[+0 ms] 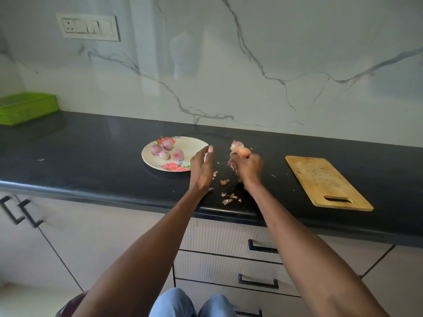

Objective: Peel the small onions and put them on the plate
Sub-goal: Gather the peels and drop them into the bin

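Observation:
A cream plate (pixel 194 144) with red flower prints sits on the black counter and holds several peeled purple onions (pixel 167 144). My left hand (pixel 202 167) hovers at the plate's right edge with fingers straight and nothing in it. Just to the right, my right hand (pixel 248 167) grips a small onion (pixel 243 151) with loose pinkish skin sticking up from it. Torn onion skins (pixel 225 181) lie scattered on the counter between and below my hands.
A wooden cutting board (pixel 320 179) lies to the right on the black counter (pixel 91 152). A green plastic box (pixel 25 107) stands at the far left by the marble wall. Drawers and cabinet handles run below the counter edge.

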A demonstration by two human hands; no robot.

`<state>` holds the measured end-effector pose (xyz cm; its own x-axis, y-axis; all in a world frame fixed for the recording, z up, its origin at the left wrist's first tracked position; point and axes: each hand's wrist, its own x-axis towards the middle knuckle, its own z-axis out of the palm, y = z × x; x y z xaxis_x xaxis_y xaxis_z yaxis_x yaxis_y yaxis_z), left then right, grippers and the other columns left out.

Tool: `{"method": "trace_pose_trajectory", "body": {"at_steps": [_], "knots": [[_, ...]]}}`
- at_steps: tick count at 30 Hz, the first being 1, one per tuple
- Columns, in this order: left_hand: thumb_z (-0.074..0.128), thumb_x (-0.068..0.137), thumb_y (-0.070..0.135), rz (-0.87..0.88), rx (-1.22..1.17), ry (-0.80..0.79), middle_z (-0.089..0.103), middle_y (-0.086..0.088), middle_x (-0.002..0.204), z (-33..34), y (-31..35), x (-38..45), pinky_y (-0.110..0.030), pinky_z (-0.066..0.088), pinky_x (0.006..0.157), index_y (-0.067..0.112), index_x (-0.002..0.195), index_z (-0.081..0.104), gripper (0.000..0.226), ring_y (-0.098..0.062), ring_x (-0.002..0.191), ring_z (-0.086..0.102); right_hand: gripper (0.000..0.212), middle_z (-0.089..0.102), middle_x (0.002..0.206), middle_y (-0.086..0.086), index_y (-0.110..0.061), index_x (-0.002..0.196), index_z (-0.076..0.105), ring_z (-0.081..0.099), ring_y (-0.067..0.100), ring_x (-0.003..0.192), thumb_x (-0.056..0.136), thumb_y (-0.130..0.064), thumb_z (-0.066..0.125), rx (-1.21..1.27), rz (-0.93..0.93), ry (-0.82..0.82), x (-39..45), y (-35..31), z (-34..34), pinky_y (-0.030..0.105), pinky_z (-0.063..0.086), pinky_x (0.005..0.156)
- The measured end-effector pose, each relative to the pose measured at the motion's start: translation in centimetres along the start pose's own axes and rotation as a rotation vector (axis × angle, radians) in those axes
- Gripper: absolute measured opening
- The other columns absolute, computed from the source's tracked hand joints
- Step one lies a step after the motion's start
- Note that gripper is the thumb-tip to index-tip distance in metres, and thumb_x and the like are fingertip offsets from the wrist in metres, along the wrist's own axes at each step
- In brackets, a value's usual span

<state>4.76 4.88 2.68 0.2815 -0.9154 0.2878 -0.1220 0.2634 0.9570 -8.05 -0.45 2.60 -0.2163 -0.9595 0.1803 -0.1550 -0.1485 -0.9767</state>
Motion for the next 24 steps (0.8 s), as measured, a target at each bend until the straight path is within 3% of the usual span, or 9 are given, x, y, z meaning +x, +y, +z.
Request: {"method": "trace_pose_trajectory", "body": {"at_steps": [2, 4, 5, 8, 11, 15, 18, 21, 24], "knots": [[0.041, 0.108, 0.038, -0.019, -0.120, 0.070, 0.060, 0.010, 0.110, -0.6, 0.1, -0.1, -0.012, 0.038, 0.080, 0.025, 0.117, 0.063, 0.027, 0.001, 0.102, 0.052, 0.009, 0.073, 0.075, 0.006, -0.012, 0.098, 0.073, 0.061, 0.008, 0.048, 0.089, -0.015, 0.074, 0.278, 0.083, -0.018, -0.9, -1.7, 1.0, 0.021, 0.045, 0.045], [0.045, 0.107, 0.036, -0.039, -0.190, 0.212, 0.066, 0.000, 0.120, -1.8, 0.7, -0.3, -0.017, 0.042, 0.082, 0.009, 0.128, 0.061, 0.038, -0.010, 0.108, 0.059, 0.012, 0.075, 0.086, 0.007, -0.020, 0.100, 0.073, 0.069, 0.011, 0.062, 0.089, -0.014, 0.074, 0.519, 0.163, -0.066, -2.1, -3.5, 2.4, 0.024, 0.054, 0.056], [0.047, 0.107, 0.032, -0.065, -0.232, 0.296, 0.069, -0.003, 0.113, -2.5, 0.8, -0.2, -0.023, 0.044, 0.082, 0.006, 0.124, 0.063, 0.035, -0.013, 0.101, 0.062, 0.012, 0.075, 0.089, 0.006, -0.021, 0.099, 0.072, 0.070, 0.015, 0.070, 0.089, -0.014, 0.074, 0.615, 0.200, -0.104, -2.7, -4.1, 3.2, 0.026, 0.056, 0.062], [0.050, 0.104, 0.020, -0.140, -0.382, 0.434, 0.068, -0.005, 0.088, -5.6, 1.2, -0.6, -0.028, 0.048, 0.066, 0.005, 0.105, 0.068, 0.024, -0.014, 0.075, 0.061, 0.016, 0.073, 0.083, 0.002, -0.022, 0.110, 0.069, 0.062, 0.017, 0.066, 0.094, -0.019, 0.066, 0.768, 0.256, -0.289, -5.4, -5.3, 6.2, 0.021, 0.044, 0.051], [0.052, 0.102, 0.015, -0.131, -0.473, 0.501, 0.066, -0.008, 0.077, -9.6, 1.2, -2.0, -0.024, 0.045, 0.048, 0.005, 0.088, 0.068, 0.024, -0.016, 0.061, 0.058, 0.027, 0.077, 0.087, 0.004, -0.019, 0.124, 0.063, 0.072, 0.019, 0.073, 0.098, -0.015, 0.060, 0.888, 0.345, -0.430, -9.2, -5.7, 10.1, 0.025, 0.055, 0.058], [0.052, 0.104, 0.021, -0.136, -0.553, 0.646, 0.062, -0.011, 0.075, -16.5, -0.3, -4.8, -0.026, 0.041, 0.047, 0.006, 0.084, 0.065, 0.028, -0.016, 0.056, 0.055, 0.012, 0.073, 0.073, -0.003, -0.020, 0.110, 0.060, 0.067, 0.010, 0.058, 0.102, -0.015, 0.052, 0.857, 0.383, -0.629, -14.9, -5.8, 14.7, 0.019, 0.051, 0.046], [0.049, 0.104, 0.017, -0.175, -0.562, 0.769, 0.058, -0.007, 0.069, -22.5, -2.4, -7.6, -0.023, 0.037, 0.044, 0.006, 0.084, 0.063, 0.026, -0.012, 0.051, 0.049, 0.019, 0.074, 0.080, -0.004, -0.026, 0.118, 0.061, 0.064, 0.009, 0.061, 0.103, -0.020, 0.051, 0.799, 0.411, -0.802, -18.8, -4.6, 18.9, 0.020, 0.057, 0.060], [0.046, 0.104, 0.016, -0.262, -0.520, 0.873, 0.052, -0.003, 0.065, -28.5, -5.3, -10.7, -0.021, 0.032, 0.040, 0.008, 0.079, 0.060, 0.029, -0.011, 0.048, 0.043, 0.023, 0.064, 0.068, 0.000, -0.022, 0.126, 0.057, 0.048, 0.009, 0.048, 0.103, -0.022, 0.051, 0.701, 0.531, -0.933, -23.0, -2.6, 23.3, 0.015, 0.037, 0.041], [0.047, 0.103, 0.016, -0.344, -0.446, 0.954, 0.052, -0.002, 0.062, -32.7, -8.6, -13.2, -0.021, 0.030, 0.041, 0.008, 0.079, 0.061, 0.029, -0.010, 0.047, 0.042, 0.014, 0.063, 0.063, 0.003, -0.012, 0.111, 0.060, 0.049, 0.011, 0.046, 0.102, -0.020, 0.053, 0.604, 0.681, -0.981, -26.2, -0.2, 26.4, 0.016, 0.033, 0.039]]}}
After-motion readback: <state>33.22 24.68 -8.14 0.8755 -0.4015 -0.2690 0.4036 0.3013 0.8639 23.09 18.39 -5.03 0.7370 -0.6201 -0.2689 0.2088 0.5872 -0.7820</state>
